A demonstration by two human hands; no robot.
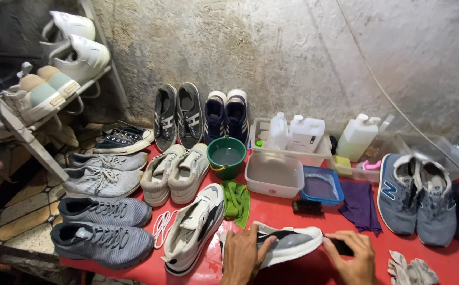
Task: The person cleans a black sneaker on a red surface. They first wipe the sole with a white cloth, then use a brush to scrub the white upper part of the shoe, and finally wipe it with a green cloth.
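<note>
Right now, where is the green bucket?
In the head view, the green bucket stands left of centre on the red table, between the beige pair of shoes and the white tub, just behind the green cloth.

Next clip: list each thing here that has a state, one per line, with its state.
Left hand: pressed flat on the white-and-grey shoe, which lies on its side.
Right hand: grip closed on a dark object.
Green bucket: upright, holding water.
White tub: open.
Blue tray: holds liquid.
Green cloth: crumpled.

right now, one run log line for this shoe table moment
left hand: pressing down white and grey sneaker | right hand: gripping small dark object at sneaker's toe | surface: red table | nearby: black scrub brush
</note>
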